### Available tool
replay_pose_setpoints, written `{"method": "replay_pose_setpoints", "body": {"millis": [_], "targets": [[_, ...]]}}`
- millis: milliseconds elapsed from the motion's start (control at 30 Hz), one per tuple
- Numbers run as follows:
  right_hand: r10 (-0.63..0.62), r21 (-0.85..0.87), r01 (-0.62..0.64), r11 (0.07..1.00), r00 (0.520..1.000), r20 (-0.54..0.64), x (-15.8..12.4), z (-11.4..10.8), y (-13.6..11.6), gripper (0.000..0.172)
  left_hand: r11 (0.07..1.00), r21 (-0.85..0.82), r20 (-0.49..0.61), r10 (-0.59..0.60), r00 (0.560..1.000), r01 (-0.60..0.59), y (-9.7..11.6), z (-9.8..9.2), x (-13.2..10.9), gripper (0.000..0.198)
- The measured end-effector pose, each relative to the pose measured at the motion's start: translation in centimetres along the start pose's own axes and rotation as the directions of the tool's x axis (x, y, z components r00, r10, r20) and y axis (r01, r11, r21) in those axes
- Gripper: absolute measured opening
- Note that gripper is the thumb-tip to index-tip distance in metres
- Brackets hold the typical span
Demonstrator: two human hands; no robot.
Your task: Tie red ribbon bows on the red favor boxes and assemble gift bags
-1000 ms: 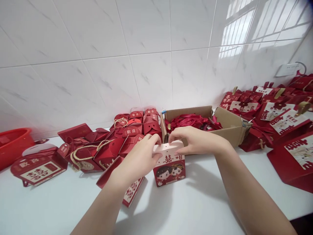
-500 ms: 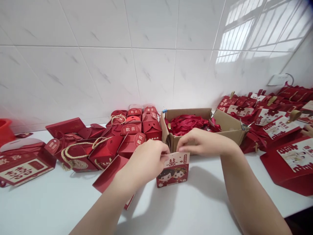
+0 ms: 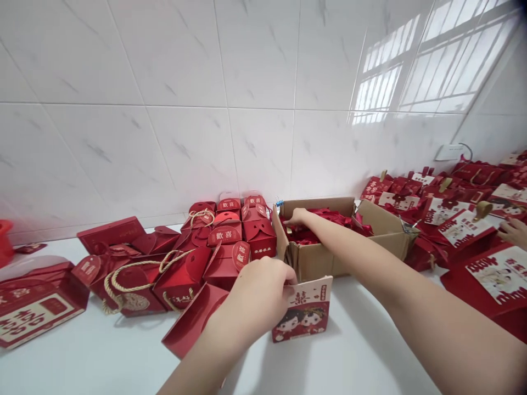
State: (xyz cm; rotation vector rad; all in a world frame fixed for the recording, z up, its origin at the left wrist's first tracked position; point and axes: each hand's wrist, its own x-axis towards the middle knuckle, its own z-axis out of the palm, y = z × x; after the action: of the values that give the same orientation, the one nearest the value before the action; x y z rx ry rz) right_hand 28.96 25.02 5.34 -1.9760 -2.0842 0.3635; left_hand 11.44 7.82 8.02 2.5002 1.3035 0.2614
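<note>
My left hand (image 3: 267,293) pinches the top left edge of a small red-and-cream gift box (image 3: 302,318) with two cartoon faces. The gift box stands upright on the white table. Over the left side of an open cardboard carton (image 3: 329,260), my right hand (image 3: 298,218) dips in among dark red ribbons (image 3: 341,218). Its visible fingers are stretched out, but their tips are partly hidden. A red box with an open flap (image 3: 193,318) lies beside my left forearm, which partly covers it.
Several red gift boxes (image 3: 226,260) stand packed together left of the carton, some with rope handles. More red bags (image 3: 448,219) crowd the right side, where another person's hand (image 3: 514,233) shows. The tiled wall (image 3: 263,153) bounds the back.
My right hand has left the gift box and moved back into the carton of ribbons. My left hand keeps its hold on the box. The view has shifted slightly.
</note>
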Motion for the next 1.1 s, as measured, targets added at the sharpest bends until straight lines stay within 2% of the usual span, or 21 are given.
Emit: {"method": "replay_pose_setpoints", "body": {"millis": [67, 133, 267, 400, 500, 567, 633, 700, 767, 800, 867, 900, 967, 1000, 1033, 1100], "targets": [[0.063, -0.02, -0.061, 0.998, 0.989, 0.131, 0.7, 0.6, 0.5, 0.033, 1.0, 0.003, -0.005, 0.004, 1.0, -0.004, 0.0, 0.0, 0.0, 0.025], [0.094, -0.025, -0.091, 0.996, 0.973, 0.209, 1.2, 0.9, 1.0, 0.033, 1.0, 0.007, -0.009, 0.009, 1.0, -0.009, 0.0, 0.0, 0.0, 0.024], [0.069, 0.027, -0.074, 0.997, 0.982, 0.177, 1.3, 0.7, 1.6, 0.032, 1.0, 0.003, -0.014, 0.03, 0.999, -0.03, 0.0, -0.1, -0.1, 0.024], [-0.03, 0.152, 0.03, 0.988, 1.0, 0.003, 0.3, -0.4, 1.9, 0.029, 0.998, 0.013, -0.031, 0.063, 0.998, -0.062, -0.1, -0.1, -0.4, 0.025], [-0.073, 0.248, 0.125, 0.961, 0.975, -0.211, -1.1, -1.8, 2.1, 0.027, 0.997, 0.03, -0.062, 0.079, 0.995, -0.077, -0.1, -0.1, -0.5, 0.025], [-0.044, 0.301, 0.171, 0.938, 0.922, -0.385, -2.4, -2.7, 2.2, 0.026, 0.997, 0.032, -0.072, 0.072, 0.995, -0.07, -0.1, -0.2, -0.5, 0.023], [0.004, 0.354, 0.22, 0.909, 0.843, -0.537, -4.1, -3.3, 2.2, 0.027, 0.997, 0.024, -0.074, 0.072, 0.995, -0.07, 0.0, -0.1, -0.6, 0.02], [0.031, 0.41, 0.286, 0.866, 0.788, -0.615, -6.1, -3.6, 2.0, 0.031, 0.996, 0.009, -0.069, 0.091, 0.994, -0.09, 0.1, -0.1, -0.6, 0.019], [0.033, 0.468, 0.357, 0.808, 0.767, -0.641, -8.4, -3.4, 1.5, 0.038, 0.994, -0.008, -0.064, 0.111, 0.992, -0.112, 0.2, 0.1, -0.5, 0.019], [0.029, 0.499, 0.408, 0.764, 0.752, -0.658, -9.5, -3.2, 1.2, 0.038, 0.993, -0.016, -0.06, 0.114, 0.992, -0.115, 0.2, 0.1, -0.5, 0.019], [0.012, 0.589, 0.565, 0.578, 0.716, -0.698, -11.6, -2.8, 0.6, 0.031, 0.994, -0.031, -0.044, 0.104, 0.994, -0.105, 0.2, 0.1, -0.6, 0.017], [-0.037, 0.61, 0.615, 0.501, 0.719, -0.694, -12.5, -2.6, 0.4, 0.024, 0.994, -0.039, -0.03, 0.097, 0.995, -0.098, 0.2, 0.0, -0.8, 0.014], [-0.226, 0.634, 0.69, 0.35, 0.719, -0.657, -13.9, -2.4, 0.2, 0.015, 0.995, -0.048, -0.018, 0.082, 0.996, -0.083, 0.0, -0.4, -1.5, 0.011], [-0.356, 0.644, 0.712, 0.279, 0.7, -0.62, -14.4, -2.3, 0.2, 0.016, 0.996, -0.049, -0.036, 0.076, 0.996, -0.078, 0.0, -0.7, -2.0, 0.016], [-0.479, 0.658, 0.726, 0.2, 0.658, -0.581, -14.9, -2.4, 0.2, 0.021, 0.996, -0.051, -0.072, 0.074, 0.995, -0.078, -0.1, -1.1, -2.5, 0.02], [-0.671, 0.704, 0.709, 0.047, 0.545, -0.503, -15.4, -2.5, 0.3, 0.028, 0.992, -0.073, -0.185, 0.086, 0.979, -0.101, 0.0, -1.8, -3.7, 0.019]]}}
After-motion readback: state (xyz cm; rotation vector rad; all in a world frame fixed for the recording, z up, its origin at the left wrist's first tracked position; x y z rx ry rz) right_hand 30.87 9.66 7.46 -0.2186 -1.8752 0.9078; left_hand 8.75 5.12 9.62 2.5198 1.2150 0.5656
